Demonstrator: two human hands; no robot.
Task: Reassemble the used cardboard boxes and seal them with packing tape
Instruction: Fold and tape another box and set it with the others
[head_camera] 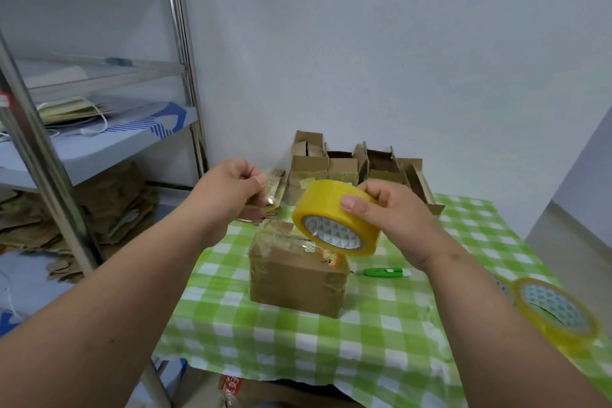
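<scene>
Above the box, our right hand gripped the tape roll while our left hand pinched its free end (stretched clear); open boxes stood behind it.

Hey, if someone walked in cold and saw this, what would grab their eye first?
The fat yellow roll of packing tape, gripped by the right hand mid-frame, its clear tape strip pinched by the left hand. Below sits a brown cardboard box on the green-checked tablecloth.
</scene>
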